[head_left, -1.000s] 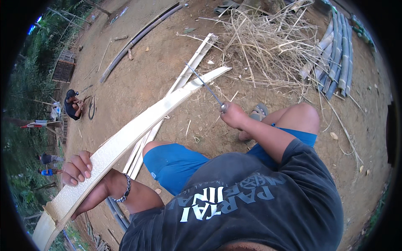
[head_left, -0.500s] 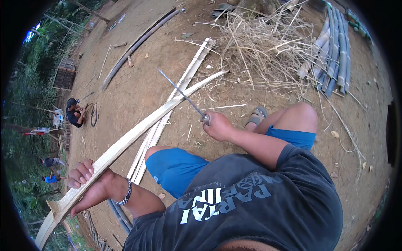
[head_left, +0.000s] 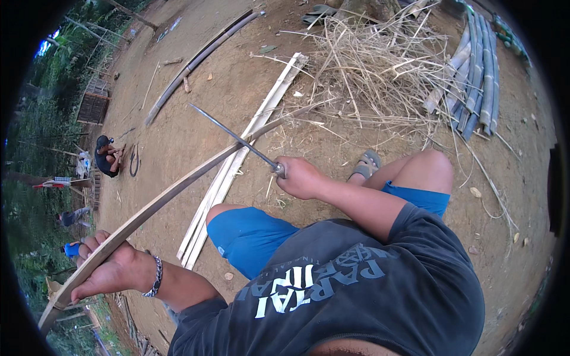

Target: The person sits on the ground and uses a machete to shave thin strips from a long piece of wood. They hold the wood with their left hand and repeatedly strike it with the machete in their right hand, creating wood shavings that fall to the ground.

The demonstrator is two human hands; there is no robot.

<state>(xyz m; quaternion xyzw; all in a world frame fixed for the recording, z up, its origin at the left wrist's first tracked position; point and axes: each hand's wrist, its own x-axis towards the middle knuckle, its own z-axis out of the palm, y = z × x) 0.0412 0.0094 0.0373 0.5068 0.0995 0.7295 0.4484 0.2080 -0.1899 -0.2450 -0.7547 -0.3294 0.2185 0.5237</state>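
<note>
My left hand (head_left: 116,267), with a braided bracelet at its wrist, is closed round the near end of a long split bamboo strip (head_left: 178,188). The strip slants up and right from my hand, its darker side showing and its far end thin by the dry shavings. My right hand (head_left: 301,177) grips the handle of a long knife (head_left: 228,132). Its narrow blade points up and left and crosses the strip near the middle; whether they touch, I cannot tell. Beneath, on the ground, lie several pale split bamboo strips (head_left: 276,92).
Beyond my right hand is a heap of dry shavings (head_left: 377,68), with a bundle of bamboo poles (head_left: 487,77) to its right. A dark split pole (head_left: 196,62) lies farther off. At the left a person (head_left: 107,156) squats, and others stand near trees.
The bamboo strip has turned from its pale face to a darker side. My left hand has shifted down and left with it. The knife has moved left, its blade lying lower across the strip.
</note>
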